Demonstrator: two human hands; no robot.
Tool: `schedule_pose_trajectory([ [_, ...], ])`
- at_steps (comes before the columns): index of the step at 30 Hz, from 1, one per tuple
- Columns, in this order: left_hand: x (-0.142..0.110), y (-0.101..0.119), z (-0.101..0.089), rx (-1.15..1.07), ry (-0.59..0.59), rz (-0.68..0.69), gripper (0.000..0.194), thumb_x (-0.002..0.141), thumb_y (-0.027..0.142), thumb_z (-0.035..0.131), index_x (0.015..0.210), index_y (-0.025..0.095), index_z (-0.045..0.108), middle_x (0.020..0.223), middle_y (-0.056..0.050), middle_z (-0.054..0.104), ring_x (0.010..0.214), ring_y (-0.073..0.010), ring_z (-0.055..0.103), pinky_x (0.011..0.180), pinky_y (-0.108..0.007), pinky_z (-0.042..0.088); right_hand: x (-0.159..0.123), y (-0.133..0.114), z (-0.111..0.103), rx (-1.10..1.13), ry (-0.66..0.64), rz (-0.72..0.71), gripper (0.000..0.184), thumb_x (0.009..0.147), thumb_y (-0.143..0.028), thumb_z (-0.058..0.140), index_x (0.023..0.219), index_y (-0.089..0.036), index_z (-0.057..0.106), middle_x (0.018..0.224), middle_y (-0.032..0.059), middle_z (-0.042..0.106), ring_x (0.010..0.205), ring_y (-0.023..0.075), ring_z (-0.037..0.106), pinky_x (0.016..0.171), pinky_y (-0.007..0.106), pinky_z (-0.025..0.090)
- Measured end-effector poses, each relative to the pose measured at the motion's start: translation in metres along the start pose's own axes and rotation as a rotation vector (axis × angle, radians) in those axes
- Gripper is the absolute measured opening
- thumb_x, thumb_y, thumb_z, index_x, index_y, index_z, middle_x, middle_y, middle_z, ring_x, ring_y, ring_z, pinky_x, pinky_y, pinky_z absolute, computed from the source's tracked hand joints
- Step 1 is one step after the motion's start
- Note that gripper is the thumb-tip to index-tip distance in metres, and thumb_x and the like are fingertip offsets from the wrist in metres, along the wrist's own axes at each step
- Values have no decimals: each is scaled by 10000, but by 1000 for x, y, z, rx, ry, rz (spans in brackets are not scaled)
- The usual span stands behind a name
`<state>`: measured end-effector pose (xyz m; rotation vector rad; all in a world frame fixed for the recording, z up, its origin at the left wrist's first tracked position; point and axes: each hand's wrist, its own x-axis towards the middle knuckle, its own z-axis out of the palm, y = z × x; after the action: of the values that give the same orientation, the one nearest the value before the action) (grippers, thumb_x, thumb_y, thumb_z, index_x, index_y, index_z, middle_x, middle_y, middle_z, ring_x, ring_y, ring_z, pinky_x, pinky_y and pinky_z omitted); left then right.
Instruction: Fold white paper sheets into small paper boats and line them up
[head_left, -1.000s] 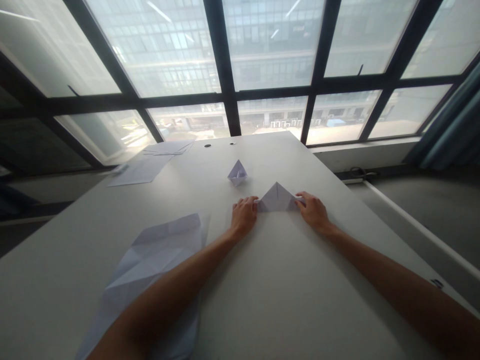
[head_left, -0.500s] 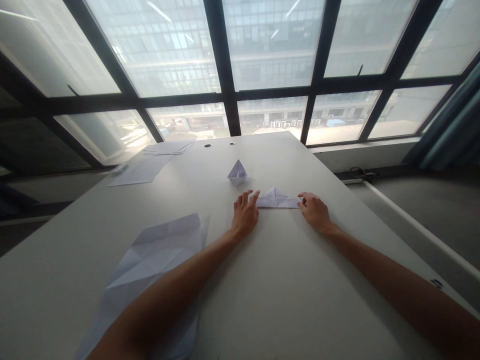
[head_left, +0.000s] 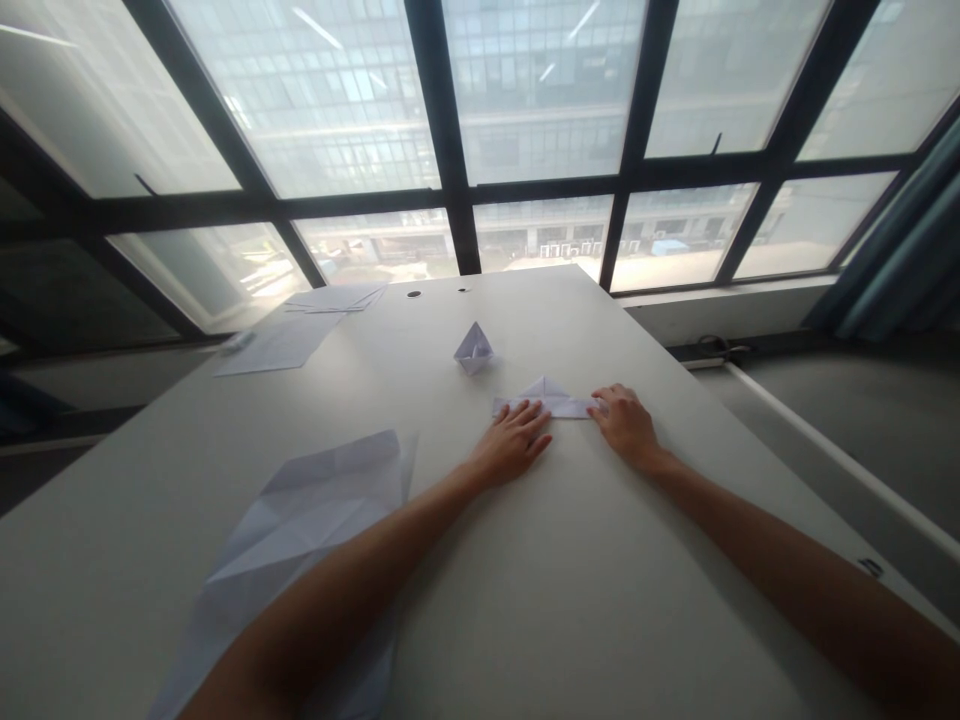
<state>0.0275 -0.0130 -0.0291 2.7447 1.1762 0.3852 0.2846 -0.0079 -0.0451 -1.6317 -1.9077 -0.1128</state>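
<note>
A white folded paper point(head_left: 553, 391) lies flat, with a triangular peak above a long straight band. My left hand point(head_left: 516, 437) rests with its fingers stretched out over the left part of the band. At the band's right end, my right hand point(head_left: 624, 421) has its curled fingers pinching the paper's tip. Beyond them stands a small folded paper boat point(head_left: 474, 350) with a pointed middle, touched by neither hand. Under my left forearm is a large creased paper sheet point(head_left: 300, 510), partly hidden by the arm.
The white table point(head_left: 585, 590) reaches to the windows. Several flat paper sheets point(head_left: 277, 343) lie at its far left. Two small dark round spots, one a table hole point(head_left: 413, 294), are near the back edge. A white pipe point(head_left: 825, 445) runs beyond the right edge.
My left hand has moved right from the paper's left end and flattened onto its band. The folded paper has shifted slightly left. My right hand stays at the right end.
</note>
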Motion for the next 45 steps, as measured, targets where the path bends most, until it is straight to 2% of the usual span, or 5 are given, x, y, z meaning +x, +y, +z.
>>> schedule_pose_trajectory([
  [6, 0, 0, 0, 17, 16, 8, 516, 1037, 473, 333, 1494, 247, 415, 1599, -101, 325, 1491, -260, 263, 1200, -502, 198, -3, -21, -5, 67, -6, -214, 320, 933, -245, 559, 1239, -193, 640, 1374, 144, 560, 1299, 306, 465, 1063, 490, 372],
  [12, -1, 1, 1, 43, 23, -11, 551, 1030, 491, 336, 1530, 261, 351, 1594, -76, 341, 1480, -263, 287, 1202, -476, 208, -9, -31, 3, 123, -373, -440, 581, 1017, -426, 390, 1533, -163, 346, 1583, 139, 354, 1476, 274, 285, 1183, 511, 246],
  [28, 0, 4, 3, 77, 40, -123, 545, 1017, 441, 379, 1507, 201, 377, 1588, -86, 352, 1485, -258, 273, 1206, -483, 199, -7, -30, 4, 102, -464, -387, 600, 1025, -475, 338, 1532, -156, 355, 1589, 123, 334, 1479, 261, 285, 1201, 496, 223],
  [38, 0, 10, -1, 134, 79, -324, 521, 1003, 391, 394, 1459, 144, 439, 1560, -125, 393, 1460, -286, 323, 1187, -496, 251, -7, -27, 7, -63, -360, -30, 567, 1025, -431, 347, 1470, -92, 437, 1570, 174, 360, 1475, 296, 284, 1183, 560, 195],
  [45, 1, 10, -1, 117, 81, -331, 490, 1003, 387, 414, 1443, 175, 451, 1562, -122, 390, 1459, -276, 322, 1182, -489, 251, -7, -23, 9, -38, -300, 12, 531, 1010, -400, 402, 1438, -93, 471, 1537, 177, 421, 1449, 300, 331, 1172, 552, 220],
])
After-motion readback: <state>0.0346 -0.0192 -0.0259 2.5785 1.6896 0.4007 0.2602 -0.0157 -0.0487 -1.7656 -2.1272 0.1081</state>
